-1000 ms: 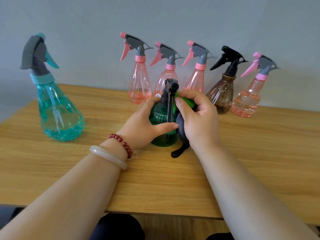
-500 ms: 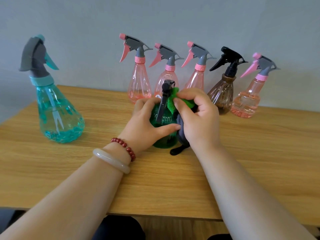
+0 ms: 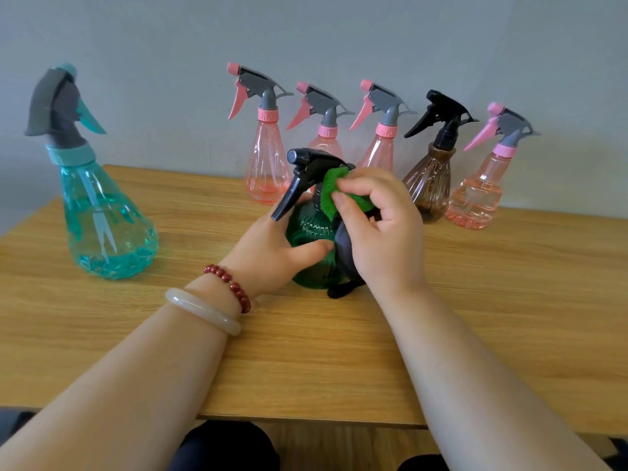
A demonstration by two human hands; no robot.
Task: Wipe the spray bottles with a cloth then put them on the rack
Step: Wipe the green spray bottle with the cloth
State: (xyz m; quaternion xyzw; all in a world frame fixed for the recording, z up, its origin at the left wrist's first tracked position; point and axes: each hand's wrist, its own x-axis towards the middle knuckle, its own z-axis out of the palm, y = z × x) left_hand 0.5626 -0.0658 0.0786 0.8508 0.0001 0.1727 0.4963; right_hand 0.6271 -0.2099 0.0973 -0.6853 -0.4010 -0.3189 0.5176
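Green spray bottle (image 3: 311,232) stands mid-table, left hand (image 3: 272,246) gripping its body, right hand (image 3: 380,229) pinching the cloth (image 3: 334,192) at its neck — wiping underway; six bottles from ten to two o'clock wait, no rack visible.

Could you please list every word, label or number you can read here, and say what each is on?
Raised marking on the shoulder of the green spray bottle: too blurred to read, partly hidden by the hands.
Other bottles, cloth and table: no text visible.
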